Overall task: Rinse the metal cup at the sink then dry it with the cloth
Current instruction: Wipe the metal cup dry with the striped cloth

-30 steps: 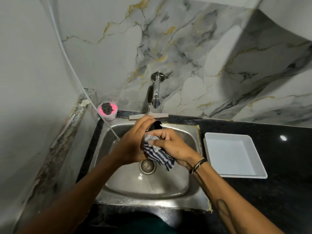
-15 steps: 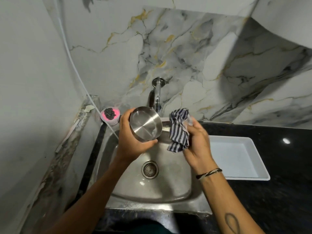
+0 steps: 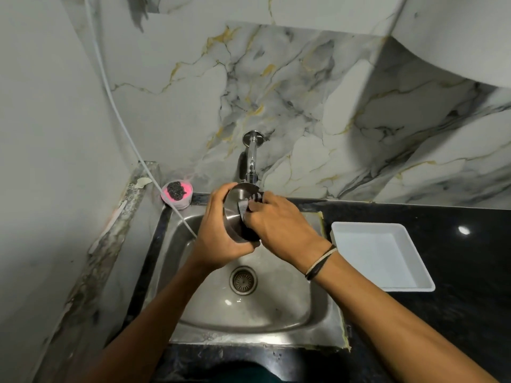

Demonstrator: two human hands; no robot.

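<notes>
The metal cup is held over the steel sink, just below the wall tap. My left hand wraps around the cup's outside from the left. My right hand presses the striped cloth into the cup's mouth; only a small patch of cloth shows between the fingers and the rim. No water runs from the tap.
A white rectangular tray sits on the black counter to the right of the sink. A pink tub with a dark scrubber stands at the back left corner. A white hose hangs down the left wall into the basin.
A moment ago the cup and the cloth were held apart; now my right hand has pushed the cloth into the cup. The cup has tilted and its opening is covered.
</notes>
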